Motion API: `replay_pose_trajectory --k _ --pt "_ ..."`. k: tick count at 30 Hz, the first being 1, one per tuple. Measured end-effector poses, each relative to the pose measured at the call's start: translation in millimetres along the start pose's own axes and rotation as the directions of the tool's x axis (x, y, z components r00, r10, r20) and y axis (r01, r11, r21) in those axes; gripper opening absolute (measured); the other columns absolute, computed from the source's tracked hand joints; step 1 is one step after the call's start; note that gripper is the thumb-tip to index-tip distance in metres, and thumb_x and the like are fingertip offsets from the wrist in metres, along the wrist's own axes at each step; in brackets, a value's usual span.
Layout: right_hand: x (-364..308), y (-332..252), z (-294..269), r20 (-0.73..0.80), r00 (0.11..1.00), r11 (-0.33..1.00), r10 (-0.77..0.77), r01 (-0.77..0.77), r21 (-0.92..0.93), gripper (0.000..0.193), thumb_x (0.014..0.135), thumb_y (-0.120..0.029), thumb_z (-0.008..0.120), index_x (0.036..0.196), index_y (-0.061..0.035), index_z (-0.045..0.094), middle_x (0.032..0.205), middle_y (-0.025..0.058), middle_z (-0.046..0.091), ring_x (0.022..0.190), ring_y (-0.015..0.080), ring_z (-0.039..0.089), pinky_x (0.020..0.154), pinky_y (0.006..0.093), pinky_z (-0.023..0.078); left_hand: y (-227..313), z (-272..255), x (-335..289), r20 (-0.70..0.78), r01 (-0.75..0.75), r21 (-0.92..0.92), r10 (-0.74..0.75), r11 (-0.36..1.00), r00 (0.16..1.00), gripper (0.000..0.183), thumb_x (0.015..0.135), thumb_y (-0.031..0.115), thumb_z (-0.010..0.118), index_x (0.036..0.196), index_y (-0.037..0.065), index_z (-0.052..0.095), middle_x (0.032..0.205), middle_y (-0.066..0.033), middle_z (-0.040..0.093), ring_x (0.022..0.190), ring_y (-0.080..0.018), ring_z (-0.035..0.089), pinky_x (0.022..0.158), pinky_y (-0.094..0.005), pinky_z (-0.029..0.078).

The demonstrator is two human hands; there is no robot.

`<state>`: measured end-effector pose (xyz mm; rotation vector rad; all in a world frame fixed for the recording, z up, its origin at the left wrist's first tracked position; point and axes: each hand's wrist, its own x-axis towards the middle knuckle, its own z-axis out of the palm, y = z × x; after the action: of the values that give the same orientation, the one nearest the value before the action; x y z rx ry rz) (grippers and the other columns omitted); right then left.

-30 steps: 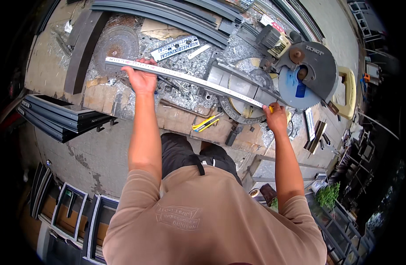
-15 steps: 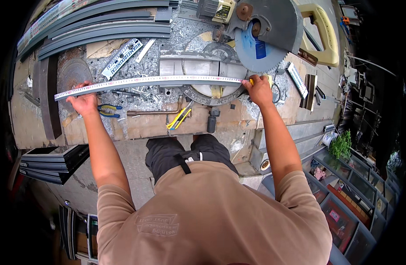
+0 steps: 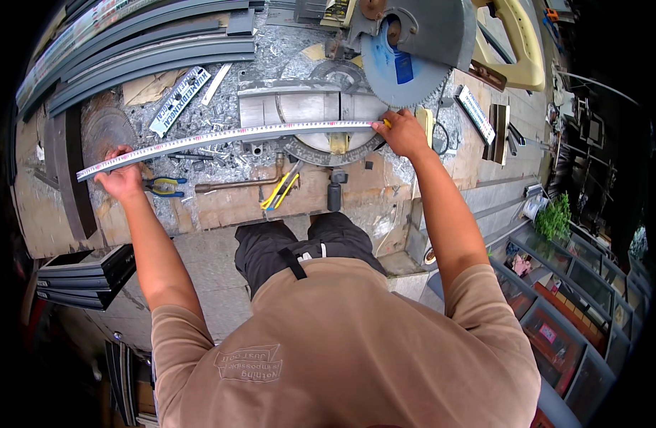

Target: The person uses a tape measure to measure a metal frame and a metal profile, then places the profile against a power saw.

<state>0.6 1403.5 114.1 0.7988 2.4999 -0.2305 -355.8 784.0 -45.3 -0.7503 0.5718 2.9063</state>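
Observation:
A white measuring tape (image 3: pixel 221 135) is stretched along a long grey strip (image 3: pixel 221 143), probably a window profile, crossing in front of the miter saw. Near its left end my left hand (image 3: pixel 122 178) is closed around the strip and tape, palm turned up from below. At the other end my right hand (image 3: pixel 406 134) pinches the tape, with a small yellow piece showing at the fingertips; what else lies in that palm is hidden. The round saw blade (image 3: pixel 405 64) hangs raised just beyond my right hand. Under the strip shows the saw's metal bed (image 3: pixel 313 110).
Toward me on the bench lie pliers (image 3: pixel 165 187), an L-shaped socket wrench (image 3: pixel 238 184) and a yellow utility knife (image 3: pixel 279 191). Grey profiles (image 3: pixel 164 53) are stacked at the far left. A dark metal bar (image 3: pixel 72 185) lies left of my left hand. Metal shavings cover the worktop.
The whole view has shifted slightly and turned. Against the bench, the strip's left end and my left hand have come a little nearer to me; my right hand keeps its place and grip.

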Motion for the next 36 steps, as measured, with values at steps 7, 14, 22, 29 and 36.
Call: replay_pose_trajectory --k 7,14,22,29,36 --pt "12.0 9.2 5.2 0.028 0.978 0.978 -0.207 0.207 0.014 0.035 0.107 -0.040 0.062 0.120 -0.0115 0.076 0.115 0.0180 0.073 0.118 0.0370 0.066 0.104 0.0472 0.052 -0.8 -1.5 1.4 -0.007 -0.022 0.016 0.022 1.000 1.000 0.095 0.095 0.088 0.031 0.091 -0.004 0.055 0.088 -0.0138 0.056 0.084 -0.0298 0.055 0.092 -0.0524 0.052" --pt "19.1 8.2 13.1 0.024 0.963 0.962 -0.270 0.269 0.047 0.020 0.104 -0.025 0.062 0.112 -0.0139 0.077 0.107 0.0166 0.075 0.115 0.0367 0.066 0.100 0.0487 0.053 3.1 -10.5 6.3 0.041 0.004 -0.018 -0.003 1.000 0.999 0.095 0.096 0.087 0.032 0.092 -0.005 0.055 0.087 -0.0141 0.056 0.083 -0.0305 0.056 0.092 -0.0539 0.052" --pt "10.8 2.1 11.5 -0.030 0.971 0.971 -0.236 0.237 0.020 0.019 0.100 -0.020 0.062 0.107 -0.0143 0.078 0.109 0.0165 0.073 0.110 0.0377 0.070 0.095 0.0495 0.055 1.9 -17.3 8.2 -0.004 0.036 0.025 -0.035 0.999 0.999 0.101 0.096 0.089 0.028 0.097 -0.007 0.062 0.093 -0.0169 0.062 0.086 -0.0323 0.057 0.099 -0.0586 0.053" --pt "3.4 -5.3 4.1 -0.033 0.976 0.977 -0.215 0.215 -0.003 0.021 0.104 -0.022 0.059 0.110 -0.0123 0.076 0.113 0.0168 0.072 0.111 0.0388 0.068 0.096 0.0516 0.054 -8.1 -7.8 -24.7 -0.203 0.019 0.409 0.070 0.912 0.977 0.102 0.103 0.083 0.023 0.145 -0.005 0.052 0.130 -0.0202 0.066 0.126 -0.0383 0.062 0.118 -0.0590 0.049" --pt "4.5 1.3 13.7 -0.073 0.967 0.969 -0.244 0.246 0.030 0.025 0.097 -0.018 0.059 0.113 -0.0147 0.078 0.113 0.0153 0.072 0.113 0.0371 0.069 0.096 0.0501 0.054 -85.8 -40.9 -150.6 -0.347 0.160 0.779 0.204 0.606 0.916 0.041 0.113 0.032 0.059 0.144 0.006 0.060 0.117 -0.0049 0.067 0.095 -0.0145 0.063 0.085 -0.0313 0.056"
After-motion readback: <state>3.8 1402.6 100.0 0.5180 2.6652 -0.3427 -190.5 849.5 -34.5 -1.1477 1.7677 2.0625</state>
